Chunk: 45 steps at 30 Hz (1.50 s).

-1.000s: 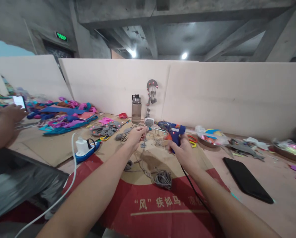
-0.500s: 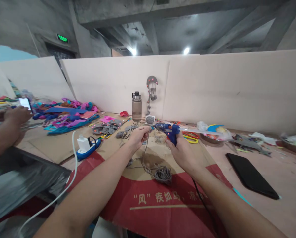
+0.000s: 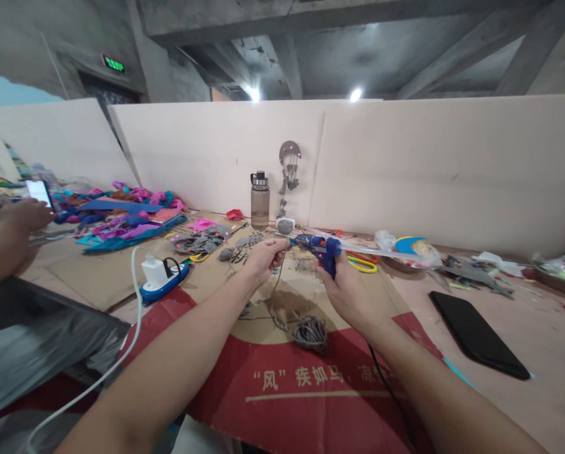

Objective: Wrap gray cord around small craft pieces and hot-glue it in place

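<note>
My right hand (image 3: pixel 346 291) is wrapped round the grip of a blue glue gun (image 3: pixel 319 247), whose nozzle points left toward my other hand. My left hand (image 3: pixel 262 257) pinches a thin grey cord (image 3: pixel 277 287) right at the gun's tip. The cord hangs down to a loose grey coil (image 3: pixel 309 330) lying on the brown and red cardboard (image 3: pixel 306 384) in front of me. The gun's black cable (image 3: pixel 381 384) runs back along my right forearm.
A water bottle (image 3: pixel 260 200) and a grey hanging ornament (image 3: pixel 289 167) stand by the white board wall. A blue power strip (image 3: pixel 162 280) with a white charger lies left, a black tablet (image 3: pixel 478 334) right. Coloured felt scraps (image 3: pixel 126 217) and another person's hand (image 3: pixel 20 217) with a phone are far left.
My right hand has tilted the glue gun and brought its nozzle left to meet the cord in my left hand. The view has dropped slightly.
</note>
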Tool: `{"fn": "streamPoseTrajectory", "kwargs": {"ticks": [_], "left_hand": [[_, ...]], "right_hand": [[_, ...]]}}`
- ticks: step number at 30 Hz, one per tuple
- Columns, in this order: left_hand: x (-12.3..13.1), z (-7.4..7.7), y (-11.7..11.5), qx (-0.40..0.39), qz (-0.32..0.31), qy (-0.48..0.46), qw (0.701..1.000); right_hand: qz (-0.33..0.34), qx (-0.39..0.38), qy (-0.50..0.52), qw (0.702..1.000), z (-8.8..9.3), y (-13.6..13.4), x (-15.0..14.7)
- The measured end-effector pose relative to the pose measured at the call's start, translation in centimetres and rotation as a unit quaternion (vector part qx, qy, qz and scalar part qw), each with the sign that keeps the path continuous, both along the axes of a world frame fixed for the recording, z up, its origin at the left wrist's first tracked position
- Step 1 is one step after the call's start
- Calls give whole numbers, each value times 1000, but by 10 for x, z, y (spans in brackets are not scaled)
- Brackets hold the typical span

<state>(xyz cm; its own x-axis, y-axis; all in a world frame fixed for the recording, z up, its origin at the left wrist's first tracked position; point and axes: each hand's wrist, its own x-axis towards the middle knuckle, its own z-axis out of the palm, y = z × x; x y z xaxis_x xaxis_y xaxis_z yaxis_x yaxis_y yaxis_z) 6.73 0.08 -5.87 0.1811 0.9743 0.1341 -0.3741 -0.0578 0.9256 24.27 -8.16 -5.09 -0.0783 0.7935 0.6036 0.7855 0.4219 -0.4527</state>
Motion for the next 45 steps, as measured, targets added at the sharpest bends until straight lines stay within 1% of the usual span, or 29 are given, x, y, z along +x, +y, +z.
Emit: {"fn": "streamPoseTrajectory", "kwargs": {"ticks": [4, 9, 15, 25, 31, 35, 40, 45], "left_hand": [[0, -1, 1, 9, 6, 10, 1000], [-1, -2, 3, 19, 19, 3, 1000], [-3, -3, 5, 17, 31, -4, 999], [-1, -2, 3, 18, 16, 8, 1000], [-4, 2, 2, 16, 46, -1, 999], [-5, 3, 1, 22, 55, -4, 998], [-4, 1, 2, 27, 52, 8, 998], [-1, 0, 0, 33, 34, 31, 998]], "right_hand": [[-8, -13, 0, 1000, 1, -1, -1], [-3, 3, -14, 1000, 2, -2, -1], [-20, 5, -21, 1000, 4, -5, -2], [-21, -4, -30, 999, 4, -6, -4], [-28, 2, -29, 999, 4, -7, -4], [-24, 4, -30, 999, 2, -7, -3], [-16, 3, -25, 1000, 2, -5, -3], [-11, -5, -14, 1000, 1, -5, -3]]}}
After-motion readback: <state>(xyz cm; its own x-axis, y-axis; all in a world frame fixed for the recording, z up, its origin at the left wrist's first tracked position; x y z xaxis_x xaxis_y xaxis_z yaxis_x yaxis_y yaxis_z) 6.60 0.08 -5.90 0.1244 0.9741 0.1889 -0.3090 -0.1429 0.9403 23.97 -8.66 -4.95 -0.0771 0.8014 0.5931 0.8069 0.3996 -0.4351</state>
